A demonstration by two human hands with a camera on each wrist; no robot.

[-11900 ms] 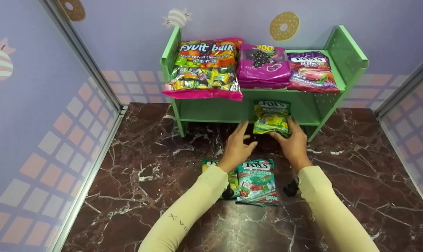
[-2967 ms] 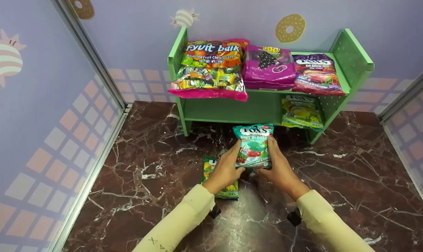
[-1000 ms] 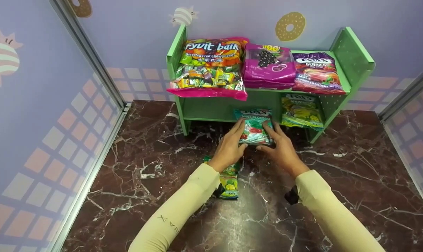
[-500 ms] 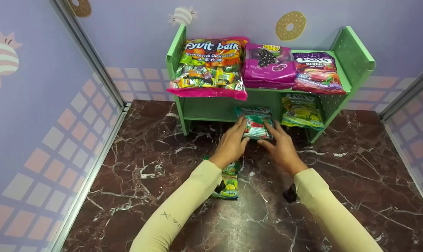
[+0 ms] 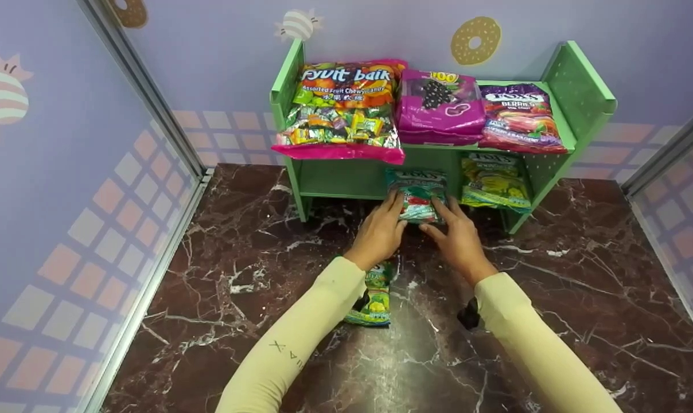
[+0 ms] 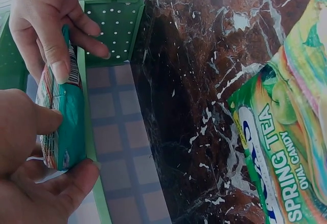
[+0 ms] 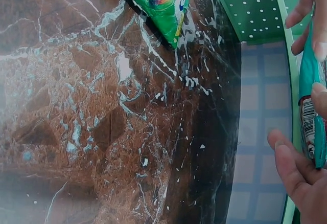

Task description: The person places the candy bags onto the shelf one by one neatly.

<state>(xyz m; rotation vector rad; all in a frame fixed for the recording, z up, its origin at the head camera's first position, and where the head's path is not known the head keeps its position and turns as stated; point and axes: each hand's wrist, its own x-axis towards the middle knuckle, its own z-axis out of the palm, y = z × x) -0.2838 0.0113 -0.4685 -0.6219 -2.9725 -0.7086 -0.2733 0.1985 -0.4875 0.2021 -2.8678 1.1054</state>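
On the lower board of the green shelf (image 5: 341,184), toward the middle, lies a teal Fox's candy bag (image 5: 420,199), its front edge over the board's edge. My left hand (image 5: 379,234) touches its left side, fingers stretched along its top. My right hand (image 5: 462,236) presses its right side with extended fingers; the right wrist view shows the right thumb (image 7: 280,142) apart from the bag. The left thumb (image 6: 84,178) is right at the bag's near corner. Beneath my left wrist, a green-and-yellow Spring Tea candy bag (image 5: 377,303) lies on the marbled surface, partly hidden.
Another yellow-green Fox's bag (image 5: 494,183) lies at the lower board's right end. The top board carries a Fyvit baik candy bag (image 5: 346,112), a purple candy bag (image 5: 440,112) and a Fox's Berries bag (image 5: 520,119). Patterned walls (image 5: 59,172) stand around.
The yellow-green bag has moved to the lower board's right end. The teal bag has gone from the surface onto the lower board, and both hands have slid it slightly farther back.
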